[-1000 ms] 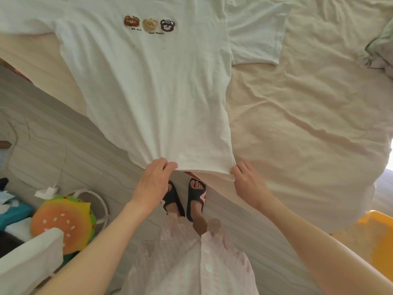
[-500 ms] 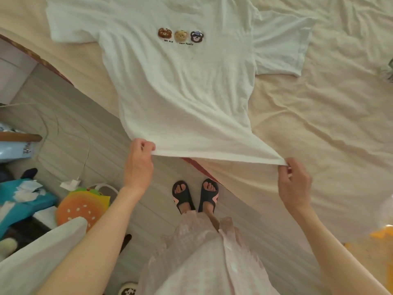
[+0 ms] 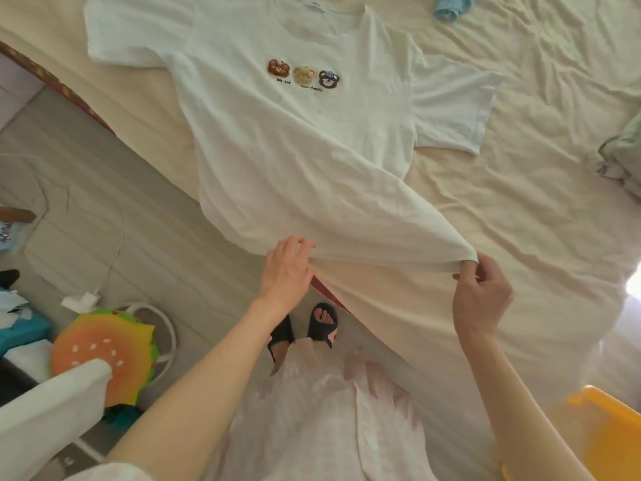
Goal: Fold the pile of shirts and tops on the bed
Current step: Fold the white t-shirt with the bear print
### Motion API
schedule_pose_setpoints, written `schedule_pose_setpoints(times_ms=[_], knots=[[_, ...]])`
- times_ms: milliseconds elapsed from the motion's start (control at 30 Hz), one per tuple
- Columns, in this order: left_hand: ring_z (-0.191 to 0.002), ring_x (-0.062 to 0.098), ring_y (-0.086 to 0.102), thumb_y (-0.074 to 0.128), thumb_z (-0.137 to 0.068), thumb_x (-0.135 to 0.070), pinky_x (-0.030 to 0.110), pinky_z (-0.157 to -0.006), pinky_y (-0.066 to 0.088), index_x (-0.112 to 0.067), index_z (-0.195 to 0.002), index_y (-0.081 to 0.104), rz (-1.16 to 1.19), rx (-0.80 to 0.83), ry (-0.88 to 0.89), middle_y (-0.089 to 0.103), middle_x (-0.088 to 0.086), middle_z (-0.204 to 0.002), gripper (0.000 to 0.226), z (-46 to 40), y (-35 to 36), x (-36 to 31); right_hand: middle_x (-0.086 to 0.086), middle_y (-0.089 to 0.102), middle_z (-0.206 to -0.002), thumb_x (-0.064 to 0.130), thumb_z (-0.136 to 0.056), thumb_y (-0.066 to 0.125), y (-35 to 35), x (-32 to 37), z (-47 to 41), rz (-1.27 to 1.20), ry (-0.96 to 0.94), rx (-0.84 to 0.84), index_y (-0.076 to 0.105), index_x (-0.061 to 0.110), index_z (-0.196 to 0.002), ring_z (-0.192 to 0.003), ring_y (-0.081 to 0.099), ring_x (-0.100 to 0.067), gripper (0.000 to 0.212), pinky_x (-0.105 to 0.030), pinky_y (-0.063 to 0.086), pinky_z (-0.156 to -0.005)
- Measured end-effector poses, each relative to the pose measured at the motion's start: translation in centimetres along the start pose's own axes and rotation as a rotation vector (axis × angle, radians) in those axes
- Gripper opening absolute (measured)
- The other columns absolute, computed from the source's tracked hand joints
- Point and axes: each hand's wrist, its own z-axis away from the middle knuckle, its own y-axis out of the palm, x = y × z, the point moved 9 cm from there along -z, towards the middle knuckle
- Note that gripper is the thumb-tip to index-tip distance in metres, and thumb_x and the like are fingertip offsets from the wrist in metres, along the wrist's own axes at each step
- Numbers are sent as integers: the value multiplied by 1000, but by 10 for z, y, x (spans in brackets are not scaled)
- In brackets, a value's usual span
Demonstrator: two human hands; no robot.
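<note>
Risk, hem slip: the white T-shirt [image 3: 295,161] is held only at its hem, and a loosened pinch at either corner would, it is judged, let the lower part drop over the near edge of the bed [image 3: 520,210] toward the floor [image 3: 104,203].
Risk, skew: the hem is pulled toward the right while the collar end lies flat, so diagonal creases are already seen across the lower body; a fold made from this state would probably be crooked.
Risk, sleeve: the sleeve nearer the bed's left edge lies close to that edge and could be dragged off it if the shirt is tugged further toward the person.
Left hand: the left hand [image 3: 286,269] is laid over the hem's left corner with fingers curled onto the cloth; a grip is judged, though the thumb is hidden.
Right hand: the right hand [image 3: 482,293] is closed in a pinch on the hem's right corner, the cloth bunched at the fingertips.
Shirt position: the shirt is spread print-side up on the bed, collar toward the far edge, 3 bear faces on the chest; its hem reaches the near edge, where it is lifted slightly between the 2 hands.
Relation to hands: the shirt extends away from both hands, which are set well apart along the hem.
Other garments: a blue item [image 3: 451,6] lies at the far edge and a pale green one [image 3: 624,151] at the right edge, both well apart from the hands.
</note>
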Motion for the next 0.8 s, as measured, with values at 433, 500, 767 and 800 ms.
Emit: schedule_pose_setpoints(times_ms=[433,500,767,800], knots=[[-106,28,49,59,-87,-31,36,-83,41,-16,-129,44,-325,-35,-22,50,12,-119,47,-64,72,27,8,53,-65,10,-90,48,10,-75,-40,-18,136,-120,64,15,-86,-60,51,-10,18,-28,52,-66],[-96,27,54,69,-78,-28,34,-74,45,-14,-123,47,-426,-11,32,56,11,-111,52,-64,76,25,8,53,-66,10,-90,47,11,-78,-40,-21,145,-132,67,10,-90,-64,52,-12,20,-24,52,-62],[-67,34,56,66,-56,16,35,-54,42,0,-93,60,-396,-96,119,58,20,-81,42,-66,61,24,18,56,-70,10,-89,45,6,-52,-47,72,61,-129,66,20,-89,-68,54,-5,23,-46,53,-76],[-64,34,55,65,-54,20,35,-52,40,2,-90,60,-369,-108,94,57,22,-78,41,-64,55,32,18,55,-68,9,-89,45,5,-49,-48,71,51,-130,65,21,-87,-65,52,-2,23,-44,53,-75]])
